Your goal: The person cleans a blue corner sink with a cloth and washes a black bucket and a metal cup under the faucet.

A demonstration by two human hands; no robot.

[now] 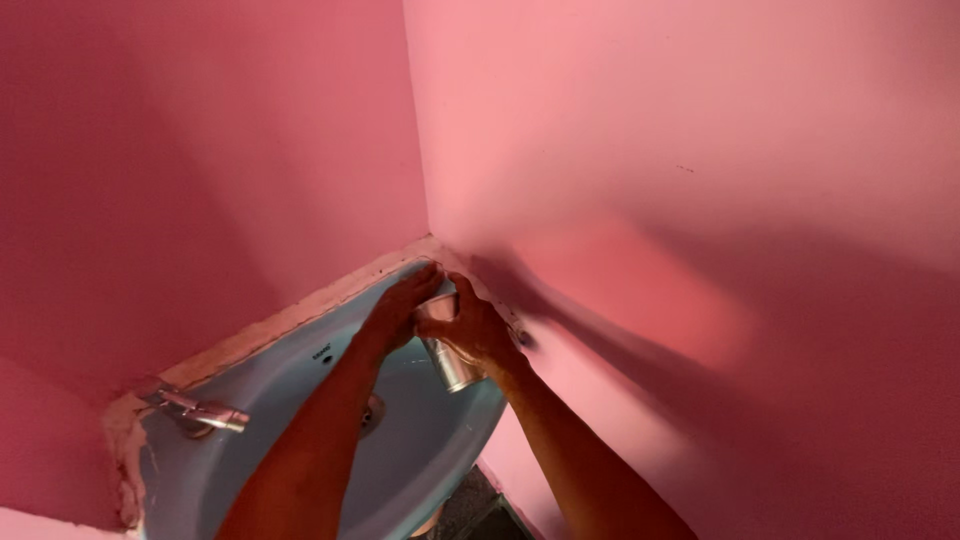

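Observation:
A pale blue wash basin [300, 390] is set in the corner of two pink walls. My right hand [470, 325] grips a shiny steel tumbler [452, 368], tilted over the basin's far corner. My left hand [405, 305] reaches over the basin rim and rests its fingers at the tumbler's mouth, near the corner. Both forearms cross above the bowl. What is inside the tumbler is hidden.
A chrome tap [200, 410] sticks out from the left wall over the basin. The drain [372, 412] shows partly behind my left forearm. Pink walls [650, 200] close in on both sides. A patch of dark floor [470, 515] lies below the basin.

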